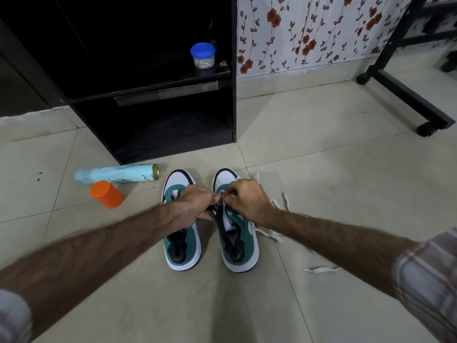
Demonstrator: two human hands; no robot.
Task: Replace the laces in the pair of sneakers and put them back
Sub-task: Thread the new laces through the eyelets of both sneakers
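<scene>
Working over the right sneaker (238,240), both hands met above its eyelets: the left hand (191,206) had its fingers curled on the dark tongue and the lace end, and the right hand (243,200) pinched the white lace (270,235) just beside the left fingertips. That lace trailed off the shoe's outer side in loose loops on the tiled floor (333,169), with one stray end lying well apart nearer the person. The left sneaker (181,246) stood just beside its pair, apparently unlaced, though the left hand hid its upper eyelets. The likeliest trouble, as I judged it, was the lace tip slipping from the pinch or missing its eyelet, since the fingers crowded the spot and blocked the view; a tug on the slack could also snag the floor loops or drag the light shoe out of line. A twisted lace or a skipped eyelet would leave uneven ends. An orange container (106,194) and a pale blue spray can (118,174) lay near the left sneaker, and a blue-lidded jar (202,55) sat on the dark shelf unit (233,70), presumably where the pair belonged. The right sneaker's tongue label bore dark print too blurred to read, and the can's pattern showed no legible words.
</scene>
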